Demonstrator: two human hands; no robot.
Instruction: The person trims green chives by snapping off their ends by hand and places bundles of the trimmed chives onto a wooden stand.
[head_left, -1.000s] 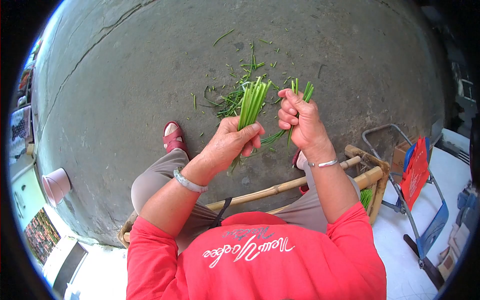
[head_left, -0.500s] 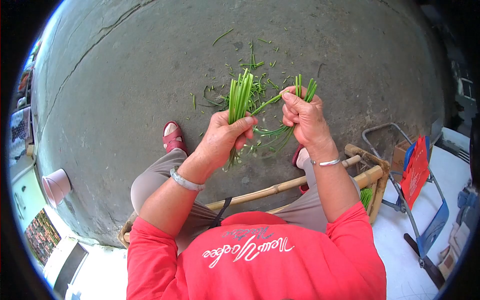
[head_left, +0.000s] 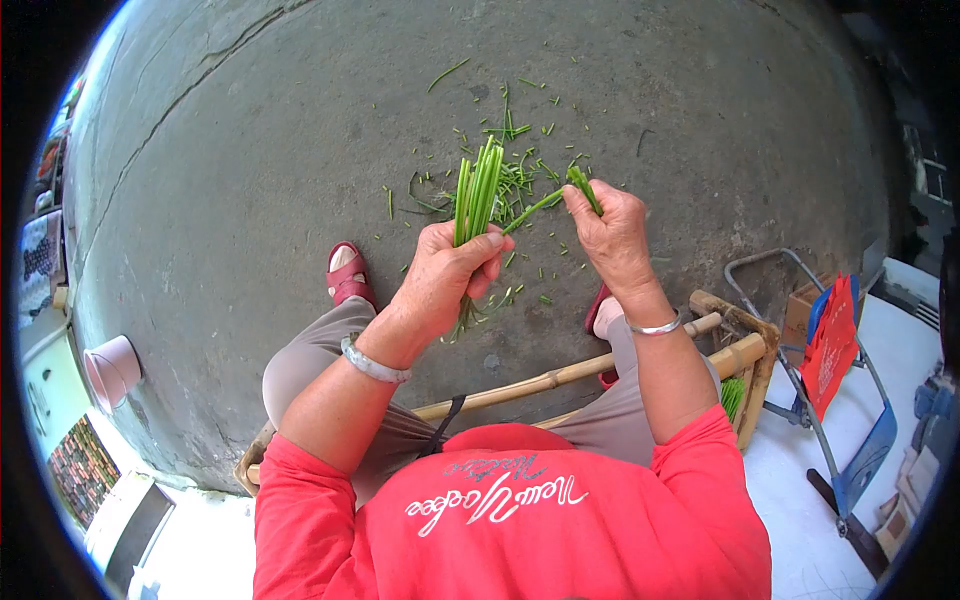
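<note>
In the head view, the red shirt bore pale upside-down script; "New" could be read, the rest not surely. Print on the red bag was too small to read. Half a second earlier, stems had fanned above the right hand and trailed below it; now a compact green clutch showed, pinched between its thumb and curled fingers. The left hand had hardly moved, closed around an upright bundle of green stems above the floor. One slanting stem spanned the hands, near scattered clippings beyond.
</note>
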